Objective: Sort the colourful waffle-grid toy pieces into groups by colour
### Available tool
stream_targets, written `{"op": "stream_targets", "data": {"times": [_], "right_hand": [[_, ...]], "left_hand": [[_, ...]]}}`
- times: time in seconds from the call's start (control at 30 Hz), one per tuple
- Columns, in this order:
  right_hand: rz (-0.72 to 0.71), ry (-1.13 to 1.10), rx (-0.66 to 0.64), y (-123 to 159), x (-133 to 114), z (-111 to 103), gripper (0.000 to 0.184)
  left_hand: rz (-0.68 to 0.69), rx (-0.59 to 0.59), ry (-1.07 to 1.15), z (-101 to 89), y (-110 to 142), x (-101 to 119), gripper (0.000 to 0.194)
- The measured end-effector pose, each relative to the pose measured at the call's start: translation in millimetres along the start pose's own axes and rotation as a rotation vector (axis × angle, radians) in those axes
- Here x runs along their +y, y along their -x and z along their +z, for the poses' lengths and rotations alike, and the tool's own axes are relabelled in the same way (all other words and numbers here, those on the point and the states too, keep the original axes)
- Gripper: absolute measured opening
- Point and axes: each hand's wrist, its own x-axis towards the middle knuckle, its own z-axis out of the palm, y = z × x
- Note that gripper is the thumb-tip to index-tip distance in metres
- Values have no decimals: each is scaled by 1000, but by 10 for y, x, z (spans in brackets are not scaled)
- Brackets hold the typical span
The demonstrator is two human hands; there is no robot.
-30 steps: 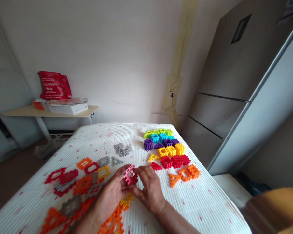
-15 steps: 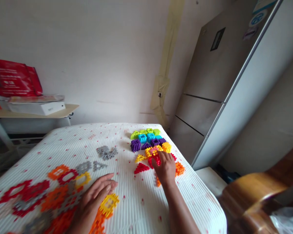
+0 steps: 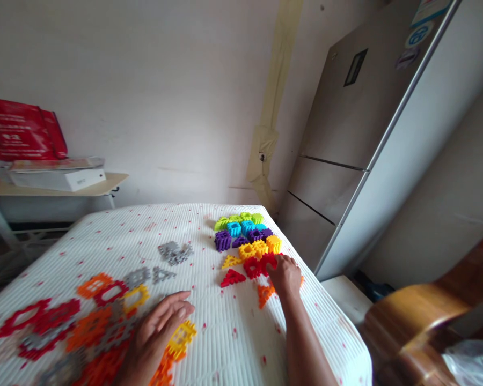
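Observation:
My right hand [image 3: 286, 274] is over the red row of plastic interlocking building tiles [image 3: 253, 267], its bent fingers closed on a red tile at the row's right end. The fingertips are partly hidden. A red triangular tile [image 3: 232, 277] lies left of that row, and orange tiles [image 3: 264, 294] lie nearer me, partly covered by the hand. My left hand [image 3: 161, 324] holds nothing; its fingers are stretched out above the bed-like padded surface. Beside it are a yellow square tile [image 3: 182, 338] and a mixed heap of orange tiles [image 3: 89, 328], red and grey ones.
Yellow tiles [image 3: 260, 248], purple tiles [image 3: 223, 240], blue tiles [image 3: 234, 229] and green tiles [image 3: 223, 222] stand in rows toward the far corner. Grey tiles [image 3: 176, 253] lie mid-surface. A fridge [image 3: 334, 139] rises at right; a side table [image 3: 100, 186] stands at left.
My right hand has moved right and slightly toward me, from the yellow tiles to the right end of the red row. The left hand has hardly moved.

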Motion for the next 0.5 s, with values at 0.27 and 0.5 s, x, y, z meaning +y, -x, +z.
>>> {"op": "stream_targets", "data": {"times": [0.27,0.5], "right_hand": [[-26,41,-81,5,-5,-3,24],[-29,45,-154,-25,31,80,34]], "left_hand": [[59,-7,20,21,20,32,42],[125,-103,35,17,-11,-25,36]]}}
